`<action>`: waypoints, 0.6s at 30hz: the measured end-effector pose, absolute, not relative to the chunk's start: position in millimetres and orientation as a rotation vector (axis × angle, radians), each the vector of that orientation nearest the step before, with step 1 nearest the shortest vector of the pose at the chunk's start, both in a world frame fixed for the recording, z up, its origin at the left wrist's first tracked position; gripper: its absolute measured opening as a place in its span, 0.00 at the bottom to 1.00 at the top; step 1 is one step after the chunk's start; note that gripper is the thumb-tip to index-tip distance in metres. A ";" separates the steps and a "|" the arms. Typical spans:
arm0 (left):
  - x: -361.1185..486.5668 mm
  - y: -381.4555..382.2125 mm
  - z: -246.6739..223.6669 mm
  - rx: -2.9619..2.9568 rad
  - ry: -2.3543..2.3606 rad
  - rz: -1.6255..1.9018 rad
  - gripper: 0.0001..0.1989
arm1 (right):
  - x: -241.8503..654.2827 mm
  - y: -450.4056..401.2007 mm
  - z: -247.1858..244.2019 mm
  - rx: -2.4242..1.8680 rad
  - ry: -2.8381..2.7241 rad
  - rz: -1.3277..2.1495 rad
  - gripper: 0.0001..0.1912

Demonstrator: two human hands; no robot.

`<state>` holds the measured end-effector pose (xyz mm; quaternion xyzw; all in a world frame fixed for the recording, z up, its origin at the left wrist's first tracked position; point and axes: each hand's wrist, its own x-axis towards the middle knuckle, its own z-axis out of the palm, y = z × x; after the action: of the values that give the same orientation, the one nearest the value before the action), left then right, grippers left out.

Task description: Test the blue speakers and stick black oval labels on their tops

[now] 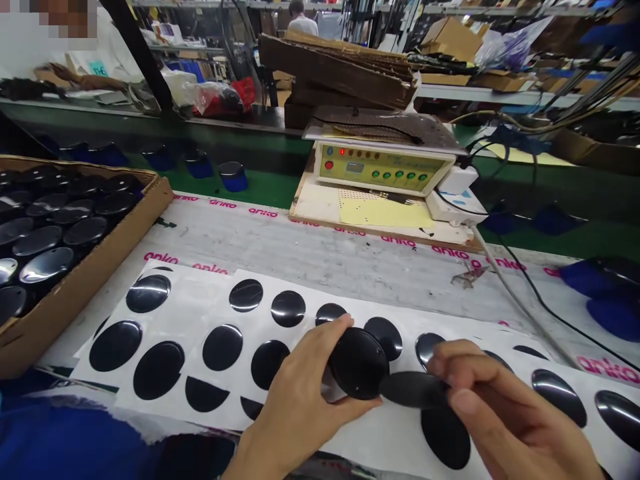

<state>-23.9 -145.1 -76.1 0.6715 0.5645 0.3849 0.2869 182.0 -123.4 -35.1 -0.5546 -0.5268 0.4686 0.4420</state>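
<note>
My left hand (303,397) is closed around the side of a round black disc-faced part (359,363), its flat face turned up toward me. Between the thumb and fingers of my right hand (493,393) is a thin black round sticker (413,389), pinched at its right edge. The sticker's left edge is close to the part's lower right rim; whether they touch I cannot tell. Beneath both hands lie white backing sheets (187,303) bearing rows of glossy black round stickers (223,347). Part of the rows is hidden by my hands.
At the left stands a cardboard box (95,293) packed with round black-topped parts (47,265). A control box (383,167) with buttons sits on a wooden board at the back. Blue-and-black cylinders (233,176) stand on the green surface behind. Cables (530,287) run along the right.
</note>
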 end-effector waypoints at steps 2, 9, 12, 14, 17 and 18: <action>-24.4 -144.1 -75.1 1.798 1.488 1.044 0.44 | 172.9 -119.6 -39.4 -1.332 -1.307 1.218 0.09; -25.7 -143.2 -76.3 1.810 1.457 1.073 0.44 | 167.1 -118.6 -40.1 -1.394 -1.220 1.314 0.09; -25.2 -143.0 -75.9 1.791 1.459 1.095 0.45 | 162.0 -115.8 -39.6 -1.316 -1.147 1.364 0.13; -24.9 -142.2 -75.4 1.787 1.445 1.100 0.45 | 155.6 -114.7 -42.4 -1.289 -1.099 1.351 0.15; -24.8 -140.5 -74.8 1.755 1.435 1.072 0.47 | 147.1 -116.9 -51.3 -1.321 -1.119 1.337 0.11; -24.8 -140.0 -74.8 1.739 1.433 1.057 0.48 | 145.4 -118.3 -54.5 -1.331 -1.138 1.336 0.09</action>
<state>-24.8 -140.0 -74.8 0.6619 0.5454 0.4022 0.3205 145.4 -118.3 -54.5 -0.5388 -0.4608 0.5408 0.4526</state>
